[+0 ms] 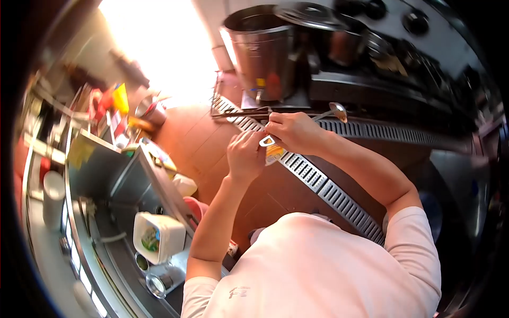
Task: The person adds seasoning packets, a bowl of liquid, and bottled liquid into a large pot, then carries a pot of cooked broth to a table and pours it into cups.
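Note:
Both of my hands are raised close together in front of my chest, over the floor drain grate. My left hand (pixel 246 155) has its fingers curled at the left side of a small packet (pixel 274 152) with yellow and orange print and a white ring-like part at its top. My right hand (pixel 292 131) is pinched just above and right of that white part, its fingertips close to those of my left hand. A metal ladle (pixel 338 112) sticks out beyond my right wrist; whether my right hand holds its handle is hidden.
A large steel pot (pixel 259 50) and a dark stove (pixel 371 93) stand ahead and right. At the left is a steel sink (pixel 127 183) with a white plastic container (pixel 170 238) and a metal cup (pixel 156 285). A metal drain grate (pixel 318 183) crosses the tiled floor.

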`<action>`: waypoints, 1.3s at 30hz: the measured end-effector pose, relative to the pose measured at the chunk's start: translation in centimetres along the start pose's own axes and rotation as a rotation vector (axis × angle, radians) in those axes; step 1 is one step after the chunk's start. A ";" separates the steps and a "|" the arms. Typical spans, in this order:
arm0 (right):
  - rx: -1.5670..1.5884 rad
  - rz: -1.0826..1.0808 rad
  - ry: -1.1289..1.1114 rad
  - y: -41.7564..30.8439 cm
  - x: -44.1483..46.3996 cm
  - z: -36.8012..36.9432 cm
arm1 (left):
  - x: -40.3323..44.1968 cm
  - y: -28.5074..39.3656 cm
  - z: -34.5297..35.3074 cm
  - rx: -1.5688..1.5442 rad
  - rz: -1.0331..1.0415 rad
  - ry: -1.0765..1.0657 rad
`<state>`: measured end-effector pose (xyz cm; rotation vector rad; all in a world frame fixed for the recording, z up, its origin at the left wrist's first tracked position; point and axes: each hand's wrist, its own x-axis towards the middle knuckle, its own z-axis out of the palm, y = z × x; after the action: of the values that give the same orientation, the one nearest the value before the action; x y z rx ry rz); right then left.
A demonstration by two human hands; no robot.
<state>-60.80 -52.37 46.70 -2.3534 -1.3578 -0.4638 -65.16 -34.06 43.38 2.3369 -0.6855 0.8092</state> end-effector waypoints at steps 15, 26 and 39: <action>0.398 1.080 0.857 10.7 -25.8 -5.0 | 6.4 19.9 26.7 -0.495 -0.039 -0.003; 0.177 0.974 0.873 12.5 -33.0 -10.3 | 9.1 23.4 32.9 -0.747 -0.109 -0.572; 0.218 1.594 1.706 11.3 -47.0 -11.5 | 6.1 35.0 39.3 -0.613 -0.002 -0.838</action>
<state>-74.41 -98.21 33.18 -1.1736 1.0587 -1.0889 -67.60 -86.10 33.61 2.0145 -1.0718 -0.4117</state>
